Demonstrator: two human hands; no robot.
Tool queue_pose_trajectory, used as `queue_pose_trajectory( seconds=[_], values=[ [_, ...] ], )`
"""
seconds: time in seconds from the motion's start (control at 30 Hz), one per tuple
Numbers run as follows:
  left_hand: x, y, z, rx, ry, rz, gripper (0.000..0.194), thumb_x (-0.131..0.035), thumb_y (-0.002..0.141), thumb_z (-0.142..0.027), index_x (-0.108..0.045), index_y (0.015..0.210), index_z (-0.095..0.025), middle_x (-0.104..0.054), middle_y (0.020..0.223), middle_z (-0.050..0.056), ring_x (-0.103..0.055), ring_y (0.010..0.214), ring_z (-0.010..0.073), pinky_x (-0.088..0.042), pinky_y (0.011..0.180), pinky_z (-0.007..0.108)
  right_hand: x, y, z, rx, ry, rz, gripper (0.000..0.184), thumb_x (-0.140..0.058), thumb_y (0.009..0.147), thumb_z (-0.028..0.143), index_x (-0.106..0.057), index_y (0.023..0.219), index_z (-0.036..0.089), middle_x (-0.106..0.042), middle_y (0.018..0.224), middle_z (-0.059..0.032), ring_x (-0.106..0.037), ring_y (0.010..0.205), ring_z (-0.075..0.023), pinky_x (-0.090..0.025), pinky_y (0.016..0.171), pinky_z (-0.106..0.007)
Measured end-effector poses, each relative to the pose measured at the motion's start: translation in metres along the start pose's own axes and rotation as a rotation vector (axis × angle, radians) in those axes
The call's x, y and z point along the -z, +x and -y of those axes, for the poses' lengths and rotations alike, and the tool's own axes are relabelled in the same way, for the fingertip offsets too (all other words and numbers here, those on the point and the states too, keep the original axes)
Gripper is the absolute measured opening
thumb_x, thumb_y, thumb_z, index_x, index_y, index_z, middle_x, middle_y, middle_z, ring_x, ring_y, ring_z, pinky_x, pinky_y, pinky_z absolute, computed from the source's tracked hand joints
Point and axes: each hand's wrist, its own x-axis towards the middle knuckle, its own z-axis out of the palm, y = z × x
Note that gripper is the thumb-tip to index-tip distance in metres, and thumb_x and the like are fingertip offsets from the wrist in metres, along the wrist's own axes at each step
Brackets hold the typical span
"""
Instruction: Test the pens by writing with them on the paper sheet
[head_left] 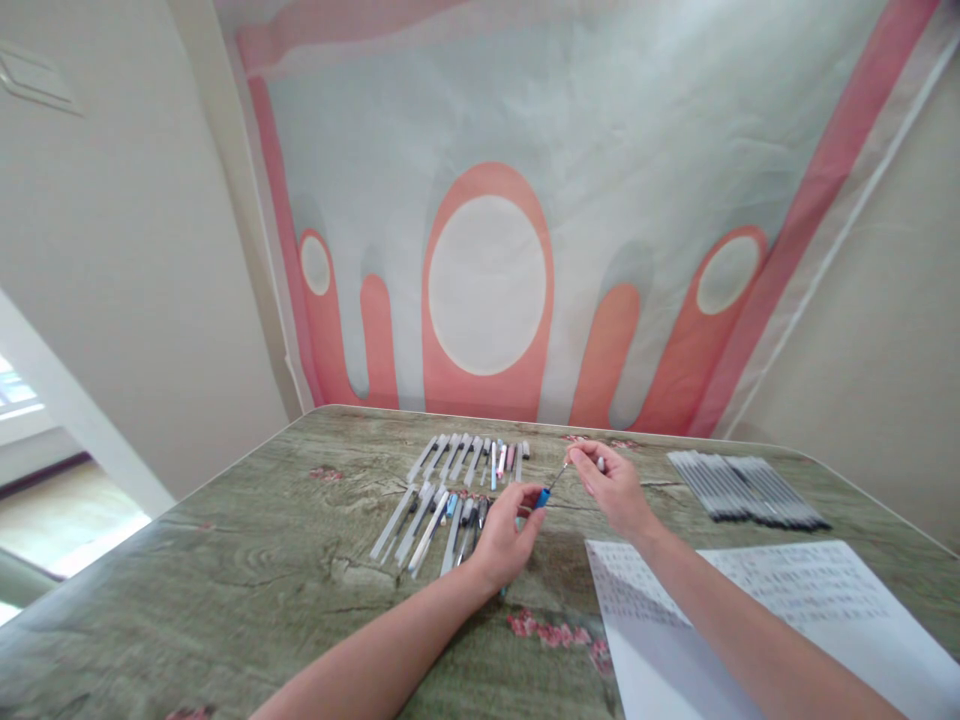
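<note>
My left hand [510, 535] is closed around a blue pen barrel [542, 497], its end pointing up and to the right. My right hand [611, 485] pinches a thin pen refill [559, 476] whose lower end meets the blue barrel's opening; how far in it sits I cannot tell. A small pale piece, perhaps a pen part, shows at the right hand's fingers. Just left of my left hand lies a near row of pen parts and caps [424, 535], partly hidden by the hand. Behind it is a second row of pen parts [454, 458].
On the right, a batch of thin refills [746, 490] lies side by side. A sheet of paper with handwriting [795, 590] is under my right forearm. The wood-patterned table [247, 570] ends at a wall with a pink and grey covering [487, 390].
</note>
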Motion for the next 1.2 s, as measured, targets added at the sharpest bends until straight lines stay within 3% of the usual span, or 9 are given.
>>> queue_pose_trajectory(
  seconds=[0.2,0.4,0.57,0.73,1.03,1.2],
  values=[
    [0.000,0.000,-0.001,0.000,0.006,-0.010,0.024,-0.047,0.080,-0.018,-0.052,0.103,-0.019,-0.056,0.094,0.005,-0.054,0.085,0.0143,-0.046,0.074,0.029,0.000,-0.003,0.007,0.041,-0.090,0.018,0.030,-0.054,0.073,0.047,-0.057,0.078,0.017,-0.054,0.061,-0.0004,-0.031,0.043,-0.0068,-0.021,0.038,-0.021],
    [0.001,0.001,-0.002,-0.019,0.041,-0.012,0.023,-0.047,0.080,-0.017,-0.053,0.102,-0.019,-0.056,0.094,0.005,-0.053,0.086,0.0146,-0.044,0.075,0.029,0.009,0.000,0.014,0.120,-0.221,0.066,0.024,-0.053,0.075,0.041,-0.056,0.072,0.017,-0.042,0.053,0.0036,-0.030,0.045,-0.0077,-0.023,0.042,-0.022],
    [0.003,0.001,-0.002,-0.040,0.092,-0.044,0.023,-0.046,0.080,-0.018,-0.054,0.102,-0.019,-0.056,0.094,0.006,-0.052,0.088,0.0150,-0.043,0.078,0.030,0.018,0.004,0.018,0.152,-0.276,0.124,0.020,-0.053,0.075,0.038,-0.055,0.070,0.018,-0.040,0.053,0.0039,-0.031,0.047,-0.0085,-0.025,0.044,-0.023],
    [0.004,0.001,-0.003,-0.040,0.104,-0.040,0.023,-0.046,0.081,-0.018,-0.054,0.102,-0.019,-0.056,0.094,0.006,-0.051,0.088,0.0153,-0.043,0.078,0.030,0.021,0.006,0.018,0.149,-0.284,0.189,0.020,-0.054,0.074,0.038,-0.054,0.068,0.019,-0.043,0.054,0.0031,-0.034,0.048,-0.0090,-0.027,0.046,-0.023],
    [0.004,0.001,-0.004,-0.047,0.093,-0.057,0.023,-0.046,0.080,-0.018,-0.054,0.101,-0.019,-0.056,0.093,0.006,-0.051,0.087,0.0155,-0.043,0.077,0.031,0.019,0.008,0.010,0.137,-0.338,0.132,0.023,-0.055,0.073,0.041,-0.055,0.066,0.019,-0.045,0.054,0.0026,-0.035,0.048,-0.0091,-0.028,0.045,-0.023],
    [0.004,0.001,-0.005,-0.052,0.092,-0.064,0.022,-0.046,0.081,-0.019,-0.054,0.101,-0.019,-0.056,0.093,0.006,-0.051,0.087,0.0156,-0.043,0.076,0.031,0.014,0.006,0.008,0.102,-0.357,0.229,0.024,-0.055,0.072,0.042,-0.056,0.065,0.018,-0.048,0.055,0.0023,-0.038,0.050,-0.0095,-0.030,0.045,-0.022]
  ],
)
